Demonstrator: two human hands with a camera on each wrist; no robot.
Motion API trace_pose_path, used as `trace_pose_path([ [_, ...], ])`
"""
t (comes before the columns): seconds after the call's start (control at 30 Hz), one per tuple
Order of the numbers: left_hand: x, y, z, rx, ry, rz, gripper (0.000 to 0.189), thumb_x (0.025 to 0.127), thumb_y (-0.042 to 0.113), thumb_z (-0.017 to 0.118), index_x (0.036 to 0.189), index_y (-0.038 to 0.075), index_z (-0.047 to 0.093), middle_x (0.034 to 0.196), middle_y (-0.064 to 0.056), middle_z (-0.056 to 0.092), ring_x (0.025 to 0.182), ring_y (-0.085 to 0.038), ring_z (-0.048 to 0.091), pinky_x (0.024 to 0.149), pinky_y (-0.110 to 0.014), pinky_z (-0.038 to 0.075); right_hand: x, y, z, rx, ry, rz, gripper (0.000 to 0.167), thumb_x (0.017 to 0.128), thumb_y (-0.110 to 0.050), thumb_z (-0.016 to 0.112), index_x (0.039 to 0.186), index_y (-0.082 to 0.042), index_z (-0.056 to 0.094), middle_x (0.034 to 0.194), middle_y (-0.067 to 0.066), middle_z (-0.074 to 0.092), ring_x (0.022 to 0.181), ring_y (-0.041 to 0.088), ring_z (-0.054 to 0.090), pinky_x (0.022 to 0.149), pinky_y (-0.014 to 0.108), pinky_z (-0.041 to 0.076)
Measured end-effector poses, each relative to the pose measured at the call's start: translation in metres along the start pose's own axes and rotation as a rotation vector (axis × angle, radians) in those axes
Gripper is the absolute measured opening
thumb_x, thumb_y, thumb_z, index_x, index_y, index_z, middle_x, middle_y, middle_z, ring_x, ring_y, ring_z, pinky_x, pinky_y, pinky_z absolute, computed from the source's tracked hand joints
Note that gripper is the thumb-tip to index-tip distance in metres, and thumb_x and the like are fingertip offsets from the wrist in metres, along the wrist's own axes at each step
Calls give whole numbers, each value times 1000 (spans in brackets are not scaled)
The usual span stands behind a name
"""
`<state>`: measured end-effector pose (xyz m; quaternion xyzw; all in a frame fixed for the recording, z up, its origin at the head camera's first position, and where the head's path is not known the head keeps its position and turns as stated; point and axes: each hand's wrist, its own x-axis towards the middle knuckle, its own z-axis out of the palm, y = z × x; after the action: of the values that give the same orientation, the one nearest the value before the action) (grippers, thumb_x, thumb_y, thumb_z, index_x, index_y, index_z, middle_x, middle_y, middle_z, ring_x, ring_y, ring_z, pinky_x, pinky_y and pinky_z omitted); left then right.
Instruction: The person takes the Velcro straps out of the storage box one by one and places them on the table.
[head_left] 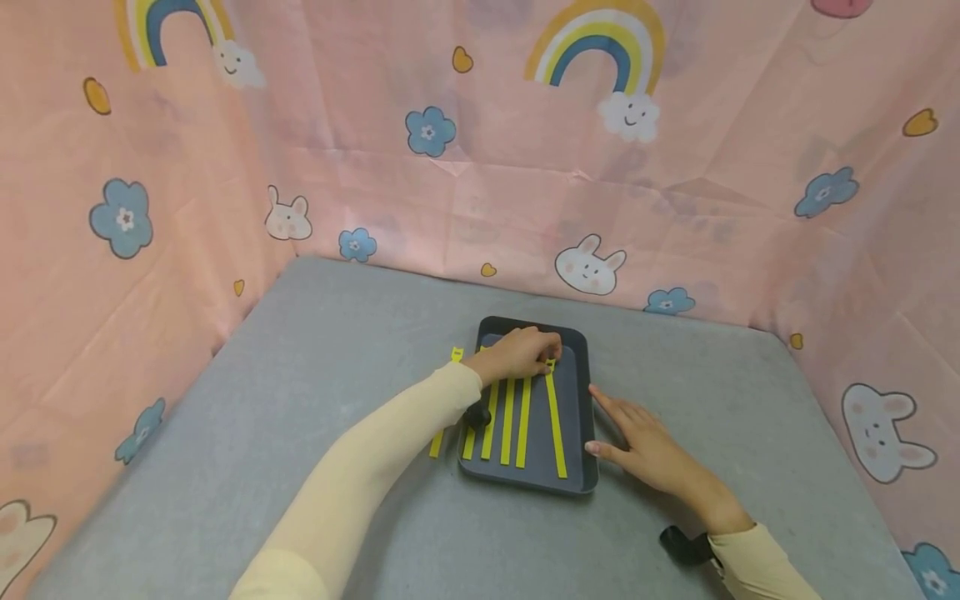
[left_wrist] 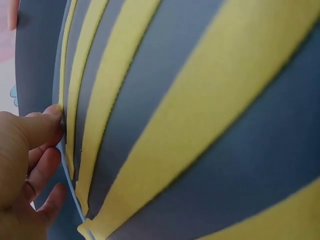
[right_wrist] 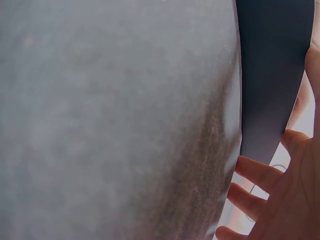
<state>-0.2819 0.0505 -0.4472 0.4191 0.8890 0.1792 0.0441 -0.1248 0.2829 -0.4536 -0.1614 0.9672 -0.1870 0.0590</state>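
Note:
My left hand [head_left: 517, 354] reaches over a dark grey tray [head_left: 589, 417] and pinches the head end of the rightmost yellow hook-and-loop cable tie [head_left: 557, 425]. The left wrist view has my thumb and forefinger [left_wrist: 52, 117] at that end. Several more yellow ties [head_left: 507, 425] lie lengthwise in the tray, left of the held one; my hand and wrist hide some of their upper ends. At the tray's right side rests my right hand [head_left: 648, 448], fingers extended and spread, fingertip and thumb at the outer wall. In the right wrist view its fingers [right_wrist: 255, 172] are beside the tray wall [right_wrist: 275, 65].
Left of the tray, another yellow tie [head_left: 437, 443] lies on the grey table [head_left: 360, 333], partly covered by my left sleeve [head_left: 375, 442]. Pink patterned cloth [head_left: 480, 192] surrounds the table's back and sides. A black wrist device [head_left: 684, 546] sits by my right wrist.

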Motion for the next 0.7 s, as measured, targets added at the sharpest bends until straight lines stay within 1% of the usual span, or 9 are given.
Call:
trace_pose_path([
  [0.07,-1,0,-1,-24,-6,-2,21,96,23,67,115,19,61,98,1,68,85,-10,62,77,-25,51,0,0,0,-4,-1,0,82,94,-59,56,160,-31,16,156,21,38,140,50,36,106,74,27],
  [0.17,0,1,-4,-63,-11,13,22,96,22,66,117,17,61,99,1,69,85,-10,63,77,-24,52,0,0,0,-6,-5,2,82,94,-59,55,160,-31,15,156,21,38,140,51,36,106,74,27],
  [0.3,2,4,-10,-116,-5,40,23,97,22,65,119,15,62,96,1,69,81,-9,62,75,-22,50,-1,0,-1,2,-5,6,82,94,-59,55,160,-32,14,156,22,37,140,51,35,105,75,26],
  [0.5,1,11,-25,-185,3,41,22,96,20,65,118,15,63,90,1,65,78,-9,57,72,-21,46,-2,-1,-1,-3,-5,7,81,94,-59,55,160,-32,14,156,23,37,140,52,35,106,75,25],
  [0.6,-1,14,-34,-212,4,46,22,97,18,64,119,15,62,90,1,65,80,-9,59,75,-20,48,-2,-2,-2,-6,-3,5,81,95,-57,56,160,-31,15,155,23,38,140,52,36,105,75,26],
  [0.7,-4,16,-42,-244,10,62,24,97,17,64,120,12,62,91,0,65,82,-10,60,76,-21,49,-2,-3,-3,-5,1,3,80,95,-57,56,159,-31,16,155,23,39,139,52,36,105,75,26],
])
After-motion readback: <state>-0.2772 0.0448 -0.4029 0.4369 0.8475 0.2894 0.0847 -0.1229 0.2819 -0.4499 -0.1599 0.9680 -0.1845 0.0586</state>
